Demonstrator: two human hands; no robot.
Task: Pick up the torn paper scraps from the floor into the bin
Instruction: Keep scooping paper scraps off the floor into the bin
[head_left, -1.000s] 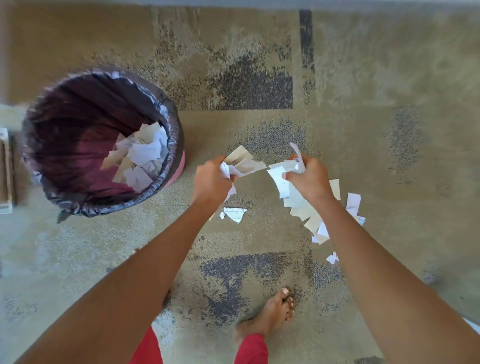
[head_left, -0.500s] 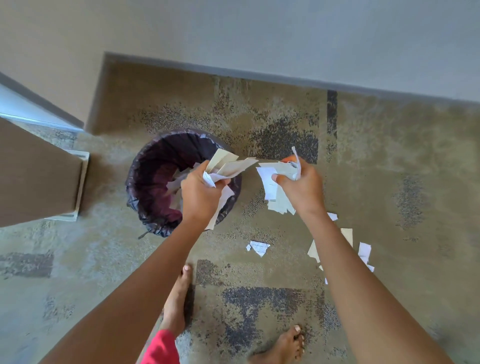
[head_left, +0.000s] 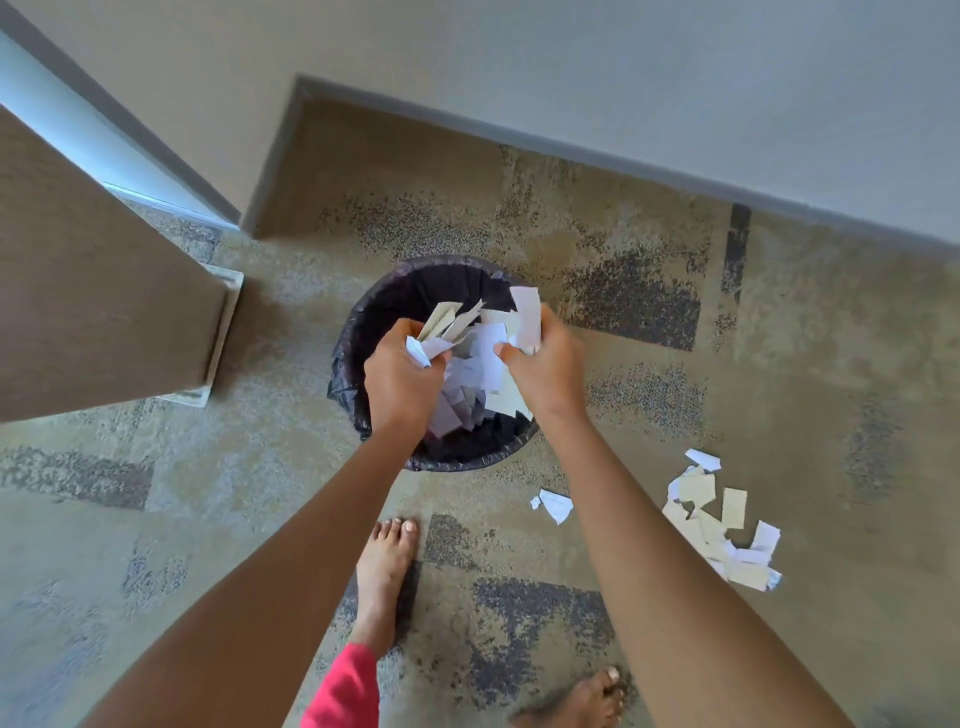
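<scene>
Torn white and cream paper scraps (head_left: 485, 332) are bunched in both hands, right over the round bin with the black plastic bag liner (head_left: 358, 332). The left hand (head_left: 400, 376) has its fingers curled tight round one bunch, and the right hand (head_left: 550, 364) has its fingers curled round another — bits stick out the top of each fist. More scraps lie down inside the bin, under the hands.

Not all the paper is up off the floor. A heap of torn pieces (head_left: 722, 525) lies on the speckled tan carpet (head_left: 805, 322), off to the person's right, well apart from the bin. One small white bit (head_left: 556, 505) lies alone, near the bin's front edge, between the two arms.

I think this is the dropping step: the hands are above the bin's mouth and only need to let go. So the next move calls for both hands to open wide, fingers spread, so that nothing sticks to the palms or flutters over the rim. Paper this light can drift — keeping the hands low over the bin should help. After that, the heap on the right and the lone bit would need another bend and scoop.
</scene>
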